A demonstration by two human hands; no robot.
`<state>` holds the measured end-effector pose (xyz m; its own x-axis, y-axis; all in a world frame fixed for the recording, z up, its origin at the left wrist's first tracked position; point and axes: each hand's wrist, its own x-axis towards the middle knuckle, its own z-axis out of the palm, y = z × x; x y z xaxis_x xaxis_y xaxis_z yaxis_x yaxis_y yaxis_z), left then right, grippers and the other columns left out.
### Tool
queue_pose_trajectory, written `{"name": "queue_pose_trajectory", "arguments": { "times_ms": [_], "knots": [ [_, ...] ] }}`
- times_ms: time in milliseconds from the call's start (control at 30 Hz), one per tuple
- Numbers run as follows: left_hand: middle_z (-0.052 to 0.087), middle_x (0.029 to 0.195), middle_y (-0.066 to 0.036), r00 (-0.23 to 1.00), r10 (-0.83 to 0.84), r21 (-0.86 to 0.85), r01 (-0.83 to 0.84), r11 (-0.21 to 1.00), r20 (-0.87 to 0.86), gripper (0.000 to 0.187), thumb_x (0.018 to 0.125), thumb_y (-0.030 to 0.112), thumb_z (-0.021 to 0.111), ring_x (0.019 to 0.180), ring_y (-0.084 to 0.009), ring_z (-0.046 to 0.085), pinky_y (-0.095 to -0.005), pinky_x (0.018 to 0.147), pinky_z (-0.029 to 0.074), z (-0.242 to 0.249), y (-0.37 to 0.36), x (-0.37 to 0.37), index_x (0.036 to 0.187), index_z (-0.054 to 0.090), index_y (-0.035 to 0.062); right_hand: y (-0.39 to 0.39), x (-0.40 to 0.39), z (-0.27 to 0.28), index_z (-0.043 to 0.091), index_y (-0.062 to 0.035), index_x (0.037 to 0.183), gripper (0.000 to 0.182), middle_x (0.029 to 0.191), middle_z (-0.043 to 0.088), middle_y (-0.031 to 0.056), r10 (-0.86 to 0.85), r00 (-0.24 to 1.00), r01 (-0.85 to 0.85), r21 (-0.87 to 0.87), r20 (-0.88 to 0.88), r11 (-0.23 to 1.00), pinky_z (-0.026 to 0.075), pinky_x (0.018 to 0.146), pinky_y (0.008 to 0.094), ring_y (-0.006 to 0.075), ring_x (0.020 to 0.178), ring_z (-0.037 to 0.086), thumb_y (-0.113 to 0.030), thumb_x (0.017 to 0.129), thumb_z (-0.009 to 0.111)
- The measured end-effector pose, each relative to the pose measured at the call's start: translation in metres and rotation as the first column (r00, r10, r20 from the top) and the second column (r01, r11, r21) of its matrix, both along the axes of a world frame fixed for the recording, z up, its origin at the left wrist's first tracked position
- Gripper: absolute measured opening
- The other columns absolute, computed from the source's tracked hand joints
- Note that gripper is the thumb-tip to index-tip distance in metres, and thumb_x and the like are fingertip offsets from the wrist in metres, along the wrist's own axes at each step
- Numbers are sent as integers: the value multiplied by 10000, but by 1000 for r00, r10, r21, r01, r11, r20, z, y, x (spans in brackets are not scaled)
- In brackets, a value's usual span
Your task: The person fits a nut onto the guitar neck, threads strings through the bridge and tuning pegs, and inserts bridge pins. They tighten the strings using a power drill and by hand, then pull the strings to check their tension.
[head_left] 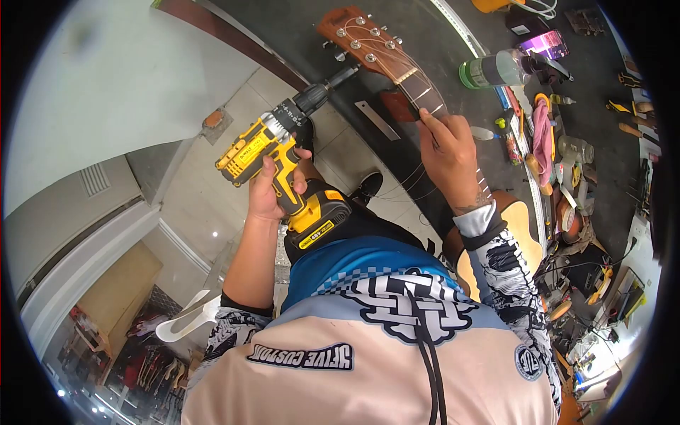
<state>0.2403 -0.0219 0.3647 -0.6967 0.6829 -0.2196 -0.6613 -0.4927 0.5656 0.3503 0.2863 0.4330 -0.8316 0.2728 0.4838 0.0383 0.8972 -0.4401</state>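
Note:
My left hand (268,190) is wrapped round the grip of a yellow and black cordless drill (265,152). A dark bit (344,75) in its chuck reaches to the side of the guitar's headstock (365,39), close to a tuning peg; whether it touches cannot be told. Several thin strings curve loosely over the brown headstock. My right hand (450,149) lies over the guitar neck (423,92), fingers pinched at the fretboard, seemingly on a guitar string (431,76). The pale guitar body (517,219) shows partly behind my right forearm.
The guitar rests on a dark workbench (439,32). A clear spray bottle (496,69) with green liquid, a pink cloth (542,142), a long metal ruler (460,27) and many tools lie on it. A flat metal strip (377,120) is near the bench edge. Tiled floor (191,212) lies left.

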Motion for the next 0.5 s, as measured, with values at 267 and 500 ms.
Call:
{"name": "queue_pose_trajectory", "arguments": {
  "times_ms": [267,500],
  "knots": [
    [621,1290,-186,994,28,-73,-20,997,110,737,1058,580,457,637,-141,593,-297,601,498,2,7,10,1537,359,29,0,0,0,758,-67,1058,241,771,546,77,-6,1000,6,-6,1,1000,478,654,394,267,711,568,-23,824,796],
    [619,1192,-124,985,47,-35,-42,999,166,722,1057,574,476,672,-131,595,-295,627,490,7,21,17,1529,372,39,-1,2,-1,756,-74,1061,240,774,548,79,-11,1000,11,0,13,1000,482,656,395,268,708,567,-31,827,790]
  ]
}}
